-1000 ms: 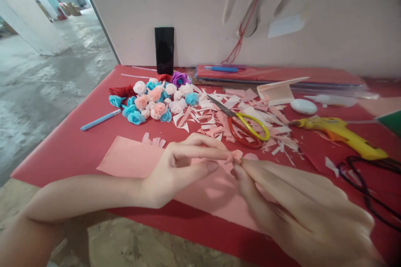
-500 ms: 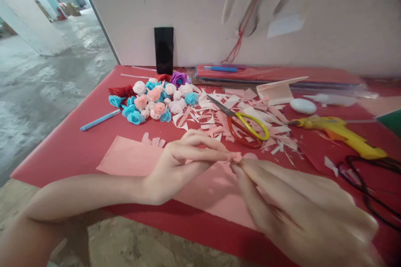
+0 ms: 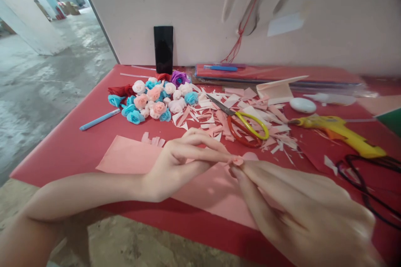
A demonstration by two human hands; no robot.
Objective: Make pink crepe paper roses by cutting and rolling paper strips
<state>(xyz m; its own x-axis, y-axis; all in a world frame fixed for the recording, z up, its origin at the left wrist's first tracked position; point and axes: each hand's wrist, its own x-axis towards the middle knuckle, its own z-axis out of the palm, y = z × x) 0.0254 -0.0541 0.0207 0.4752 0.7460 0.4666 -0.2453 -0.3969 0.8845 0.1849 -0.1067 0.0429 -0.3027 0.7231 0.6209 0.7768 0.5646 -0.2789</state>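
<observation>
Both hands meet over a pink paper sheet (image 3: 131, 158) lying on the red table (image 3: 69, 146). My left hand (image 3: 184, 160) pinches a small rolled piece of pink paper (image 3: 238, 160) between thumb and forefinger. My right hand (image 3: 300, 212) grips the same pink roll from the right with its fingertips pressed together. Behind the hands lie yellow-and-red scissors (image 3: 247, 124) among several pink paper scraps (image 3: 216, 112). A pile of small paper roses (image 3: 153, 100) in blue, pink, white, red and purple sits at the back left.
A yellow glue gun (image 3: 341, 131) with a black cord (image 3: 360, 175) lies at the right. A blue pen (image 3: 99, 119) is at the left, a black phone (image 3: 163, 49) leans on the wall, and a white oval object (image 3: 303, 105) and stacked sheets (image 3: 275, 76) lie behind.
The fingers of both hands have shifted slightly around the pink roll, which looks tighter and rounder now. The hands stay in the same place.
</observation>
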